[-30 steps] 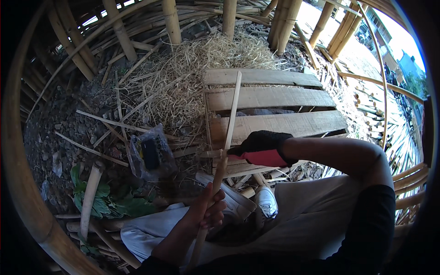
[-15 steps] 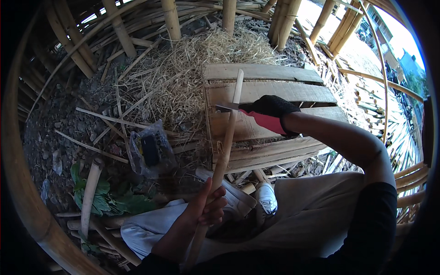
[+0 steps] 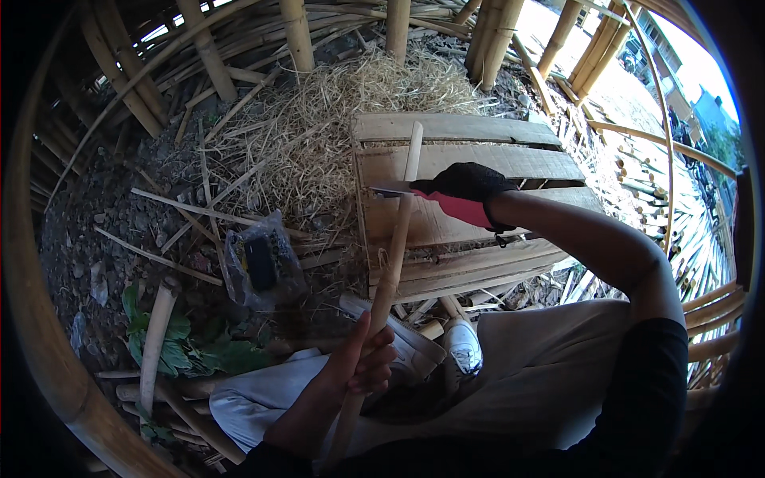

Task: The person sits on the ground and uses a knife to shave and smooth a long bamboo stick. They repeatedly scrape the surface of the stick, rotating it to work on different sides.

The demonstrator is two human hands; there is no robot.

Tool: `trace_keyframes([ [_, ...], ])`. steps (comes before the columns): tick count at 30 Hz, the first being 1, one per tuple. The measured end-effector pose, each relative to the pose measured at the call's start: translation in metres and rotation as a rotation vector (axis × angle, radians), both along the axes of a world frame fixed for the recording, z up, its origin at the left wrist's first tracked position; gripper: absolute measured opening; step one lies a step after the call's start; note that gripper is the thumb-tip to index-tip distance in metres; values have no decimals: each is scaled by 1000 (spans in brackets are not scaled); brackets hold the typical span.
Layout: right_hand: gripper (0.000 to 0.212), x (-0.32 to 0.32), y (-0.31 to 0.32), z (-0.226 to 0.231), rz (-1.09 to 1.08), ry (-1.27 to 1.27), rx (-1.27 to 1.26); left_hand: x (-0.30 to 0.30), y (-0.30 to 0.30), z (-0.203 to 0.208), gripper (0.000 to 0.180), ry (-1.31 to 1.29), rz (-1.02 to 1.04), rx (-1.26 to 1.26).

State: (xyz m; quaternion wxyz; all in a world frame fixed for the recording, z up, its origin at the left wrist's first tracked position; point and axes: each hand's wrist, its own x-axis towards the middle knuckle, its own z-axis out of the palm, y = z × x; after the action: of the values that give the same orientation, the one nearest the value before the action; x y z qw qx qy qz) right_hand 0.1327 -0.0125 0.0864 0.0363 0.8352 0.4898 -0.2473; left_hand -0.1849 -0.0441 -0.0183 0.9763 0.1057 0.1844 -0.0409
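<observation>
A pale bamboo stick [image 3: 398, 235] slants away from my lap, its far end over the slatted wooden crate [image 3: 478, 163]. Around its lower part wrap the bare fingers of my left hand [image 3: 362, 360]. My right hand [image 3: 462, 191], in a black and pink glove, is closed on a knife [image 3: 387, 192]; the fingers largely hide its handle. The blade lies across the stick's upper part, its tip reaching past the left side. Above the blade the stick looks paler and smoother than below.
Left of the crate, a clear plastic bag [image 3: 291, 275] with a dark object lies on the ground. Dry shavings [image 3: 319, 119] are heaped behind. A short bamboo piece [image 3: 158, 342] rises beside green leaves [image 3: 187, 334]. Bamboo posts [image 3: 296, 36] line the back; cut bamboo lies at right.
My right hand has shifted slightly left with the knife, and the blade's angle has changed a little. My left hand and the stick have hardly moved.
</observation>
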Motion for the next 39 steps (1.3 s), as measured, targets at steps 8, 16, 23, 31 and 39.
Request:
trace_keyframes([
  [8,68,-15,-3,8,1,186,20,-2,-5,4,52,118,19,58],
  [16,74,-52,-9,16,138,109,-145,3,-7,1,53,74,28,162],
  [23,64,-57,-38,-27,290,2,110,2,-5,4,52,81,31,183],
  [31,57,-45,-23,5,312,-11,28,-2,-5,7,53,70,22,140],
  [39,59,-27,-8,9,161,-6,58,0,-7,4,52,77,11,135],
])
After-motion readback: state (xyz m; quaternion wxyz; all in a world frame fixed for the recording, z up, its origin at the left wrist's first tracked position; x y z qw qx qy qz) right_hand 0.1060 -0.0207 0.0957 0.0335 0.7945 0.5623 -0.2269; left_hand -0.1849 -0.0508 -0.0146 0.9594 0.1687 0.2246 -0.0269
